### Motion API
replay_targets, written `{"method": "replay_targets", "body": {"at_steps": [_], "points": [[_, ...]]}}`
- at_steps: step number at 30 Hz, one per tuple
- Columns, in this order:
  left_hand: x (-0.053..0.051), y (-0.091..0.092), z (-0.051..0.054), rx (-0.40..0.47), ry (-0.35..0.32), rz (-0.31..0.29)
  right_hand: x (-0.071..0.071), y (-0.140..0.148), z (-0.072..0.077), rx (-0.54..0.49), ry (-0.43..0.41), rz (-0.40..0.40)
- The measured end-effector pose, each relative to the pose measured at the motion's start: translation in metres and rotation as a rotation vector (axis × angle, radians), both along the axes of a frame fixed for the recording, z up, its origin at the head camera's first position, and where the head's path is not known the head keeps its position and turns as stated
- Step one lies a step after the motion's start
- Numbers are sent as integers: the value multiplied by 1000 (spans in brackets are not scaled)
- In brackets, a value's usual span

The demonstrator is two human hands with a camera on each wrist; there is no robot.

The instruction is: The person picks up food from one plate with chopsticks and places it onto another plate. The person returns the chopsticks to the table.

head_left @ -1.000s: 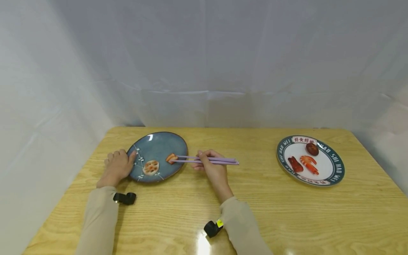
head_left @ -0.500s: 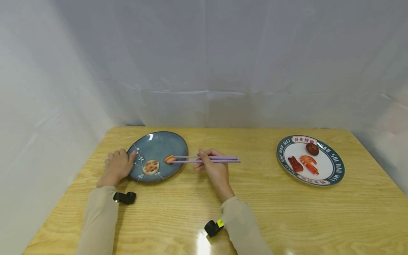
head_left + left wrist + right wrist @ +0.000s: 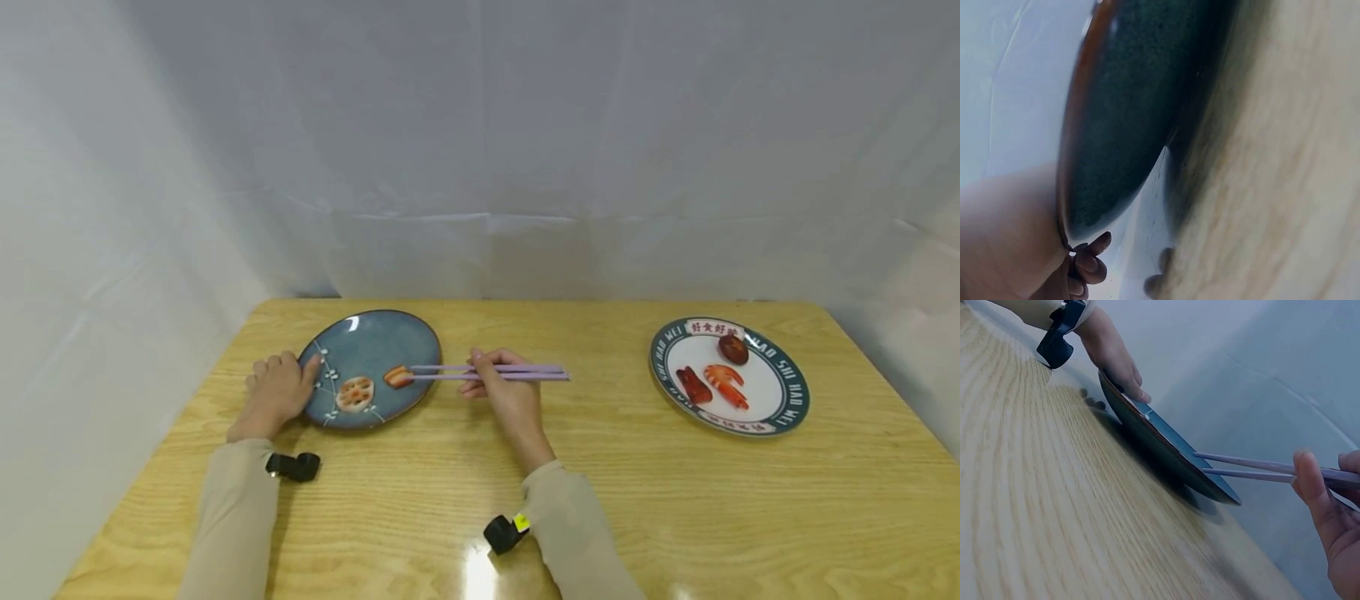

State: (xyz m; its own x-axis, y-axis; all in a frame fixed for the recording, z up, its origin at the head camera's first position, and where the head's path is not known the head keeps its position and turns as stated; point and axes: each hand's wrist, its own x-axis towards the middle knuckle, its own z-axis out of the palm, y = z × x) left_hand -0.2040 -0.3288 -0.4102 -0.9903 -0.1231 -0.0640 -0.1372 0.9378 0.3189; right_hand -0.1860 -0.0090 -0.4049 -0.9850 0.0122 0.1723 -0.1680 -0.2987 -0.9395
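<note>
In the head view, my left hand grips the left rim of a blue-grey plate with a white blossom pattern, thumb over the edge. The left wrist view shows fingertips curled by the rim. My right hand holds a pair of lilac chopsticks, pointing left over the plate. Their tips stand a little apart at the right side of a striped reddish-brown meat slice. A lotus root slice lies left of it. The plate's rim hides the food in the right wrist view.
At the right of the wooden table stands a white plate with a dark green lettered rim. It bears a shrimp, a brown mushroom cap and a dark red glossy piece. A pale curtain hangs behind.
The meat slice has shifted slightly left on the blue-grey plate. My right hand has drifted a little right with the chopsticks. My left hand stays on the rim.
</note>
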Motion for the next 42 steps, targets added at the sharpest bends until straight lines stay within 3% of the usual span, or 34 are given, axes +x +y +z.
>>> {"method": "replay_targets", "body": {"at_steps": [20,29,42], "points": [[2,-2,-2,-20,7,-14,-2,9,6,41,3,-39],[1,-1,-1,-27,5,0,13,13,31,61,19,-38],[0,-1,-2,-31,9,-2,-5,19,9,-33,4,-96]]}}
